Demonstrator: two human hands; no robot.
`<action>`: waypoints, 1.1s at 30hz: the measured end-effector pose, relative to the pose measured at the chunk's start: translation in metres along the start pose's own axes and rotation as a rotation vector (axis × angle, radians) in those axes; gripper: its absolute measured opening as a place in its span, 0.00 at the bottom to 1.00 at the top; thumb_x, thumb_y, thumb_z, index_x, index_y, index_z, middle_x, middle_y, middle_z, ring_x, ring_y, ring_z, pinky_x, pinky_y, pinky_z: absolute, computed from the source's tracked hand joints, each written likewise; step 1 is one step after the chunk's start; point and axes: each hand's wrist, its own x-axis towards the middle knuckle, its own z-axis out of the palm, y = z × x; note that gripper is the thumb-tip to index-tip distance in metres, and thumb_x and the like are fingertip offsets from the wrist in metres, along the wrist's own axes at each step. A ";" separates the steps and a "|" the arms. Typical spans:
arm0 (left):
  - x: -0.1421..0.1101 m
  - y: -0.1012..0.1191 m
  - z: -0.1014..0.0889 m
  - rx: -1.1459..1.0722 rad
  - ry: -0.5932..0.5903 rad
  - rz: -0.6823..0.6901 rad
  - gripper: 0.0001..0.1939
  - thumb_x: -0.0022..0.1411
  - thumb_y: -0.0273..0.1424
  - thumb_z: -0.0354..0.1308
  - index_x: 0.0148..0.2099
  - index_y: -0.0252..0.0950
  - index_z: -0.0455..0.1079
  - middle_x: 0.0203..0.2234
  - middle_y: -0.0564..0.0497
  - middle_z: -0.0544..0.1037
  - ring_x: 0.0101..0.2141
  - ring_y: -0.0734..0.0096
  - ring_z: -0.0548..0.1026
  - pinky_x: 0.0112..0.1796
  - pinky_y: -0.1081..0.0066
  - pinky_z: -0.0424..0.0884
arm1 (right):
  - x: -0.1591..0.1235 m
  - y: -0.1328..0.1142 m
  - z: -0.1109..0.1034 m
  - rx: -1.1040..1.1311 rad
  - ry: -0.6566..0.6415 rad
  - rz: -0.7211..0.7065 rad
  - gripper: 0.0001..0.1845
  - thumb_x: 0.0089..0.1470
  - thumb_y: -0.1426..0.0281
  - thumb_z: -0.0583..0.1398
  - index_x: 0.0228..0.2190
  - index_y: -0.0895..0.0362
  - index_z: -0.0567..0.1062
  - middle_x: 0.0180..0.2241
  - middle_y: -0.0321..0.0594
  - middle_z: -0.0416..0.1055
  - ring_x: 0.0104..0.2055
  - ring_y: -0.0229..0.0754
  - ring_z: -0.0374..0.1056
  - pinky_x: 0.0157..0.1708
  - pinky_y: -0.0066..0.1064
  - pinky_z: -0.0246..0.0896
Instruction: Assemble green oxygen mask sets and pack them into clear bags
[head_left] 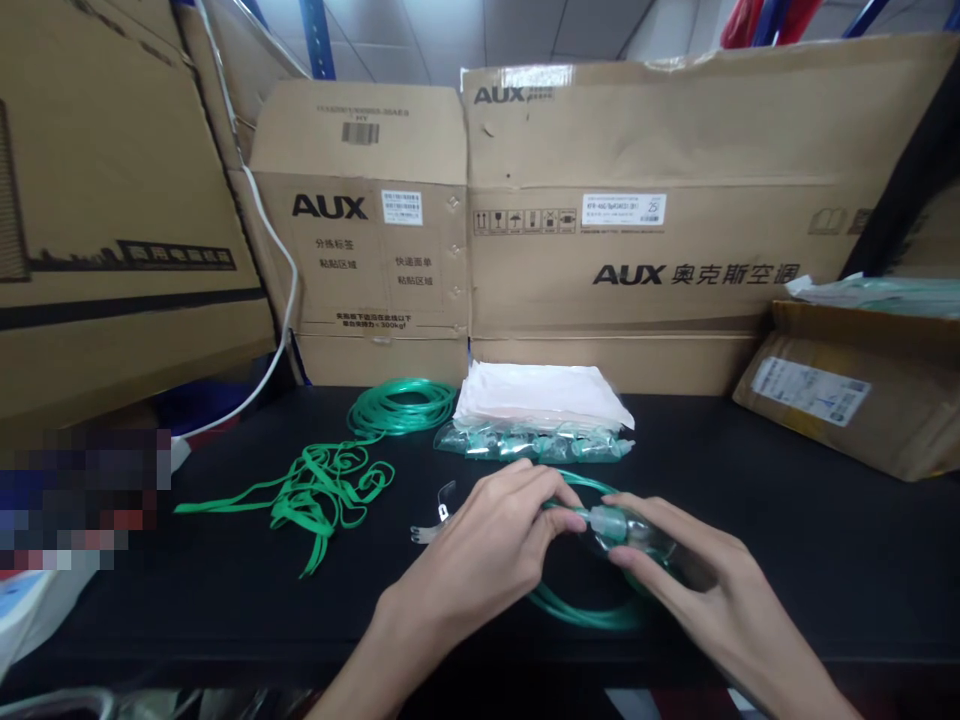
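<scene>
My left hand (487, 525) pinches the end of a thin green tube between thumb and forefinger. My right hand (697, 565) grips a clear plastic nebulizer cup (609, 523) with a pale green end, which points towards the tube. The tube end and the cup meet or nearly meet; my fingertips partly hide the joint. Beneath both hands lies a loose coil of green tubing (589, 612) on the black table. Just left of my left hand are small metal strips (426, 534) and a clear plastic piece (448, 492).
Tangled green straps (322, 500) lie left, below another green tubing coil (401, 408). Behind my hands are white packets (540, 395) and clear-bagged nebulizer parts (532, 443). A carton (907, 400) stands right. Cardboard panels (600, 270) wall the back; a white cable (289, 270) hangs left.
</scene>
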 end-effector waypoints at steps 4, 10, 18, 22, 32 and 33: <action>0.000 0.001 0.004 -0.003 -0.009 0.021 0.07 0.71 0.22 0.55 0.41 0.39 0.69 0.39 0.56 0.76 0.43 0.69 0.73 0.47 0.69 0.67 | -0.001 0.002 -0.001 -0.014 -0.026 0.038 0.19 0.57 0.55 0.66 0.47 0.49 0.82 0.43 0.41 0.82 0.45 0.51 0.78 0.41 0.33 0.76; 0.001 -0.001 0.010 0.028 -0.003 0.059 0.08 0.72 0.20 0.53 0.42 0.38 0.67 0.39 0.56 0.75 0.43 0.69 0.72 0.47 0.68 0.67 | 0.001 0.000 -0.002 0.054 -0.066 0.155 0.20 0.56 0.52 0.66 0.44 0.50 0.83 0.42 0.40 0.82 0.43 0.50 0.78 0.37 0.31 0.75; 0.003 0.002 0.011 0.051 0.012 0.046 0.05 0.74 0.26 0.53 0.44 0.37 0.70 0.42 0.53 0.78 0.43 0.66 0.74 0.45 0.67 0.68 | 0.001 -0.001 -0.005 0.083 -0.069 0.231 0.22 0.57 0.50 0.64 0.43 0.53 0.83 0.41 0.40 0.82 0.40 0.48 0.77 0.36 0.30 0.73; 0.002 0.000 0.009 0.028 0.023 0.096 0.06 0.74 0.24 0.54 0.42 0.37 0.71 0.39 0.55 0.78 0.41 0.68 0.73 0.46 0.68 0.67 | -0.001 0.000 -0.007 0.070 -0.118 0.187 0.21 0.60 0.52 0.63 0.45 0.53 0.83 0.41 0.39 0.82 0.38 0.46 0.76 0.35 0.29 0.71; 0.000 -0.004 0.013 0.099 0.051 0.170 0.09 0.73 0.21 0.52 0.41 0.36 0.70 0.38 0.54 0.80 0.38 0.69 0.74 0.50 0.65 0.66 | -0.001 0.000 -0.006 0.069 -0.104 0.207 0.22 0.57 0.50 0.64 0.44 0.52 0.84 0.42 0.38 0.83 0.41 0.47 0.78 0.40 0.29 0.71; 0.000 -0.004 0.014 0.102 0.048 0.169 0.09 0.73 0.21 0.51 0.41 0.36 0.70 0.38 0.54 0.80 0.38 0.69 0.74 0.51 0.65 0.65 | -0.001 0.000 -0.006 0.065 -0.102 0.208 0.22 0.57 0.50 0.64 0.44 0.51 0.84 0.41 0.38 0.83 0.41 0.47 0.78 0.40 0.30 0.71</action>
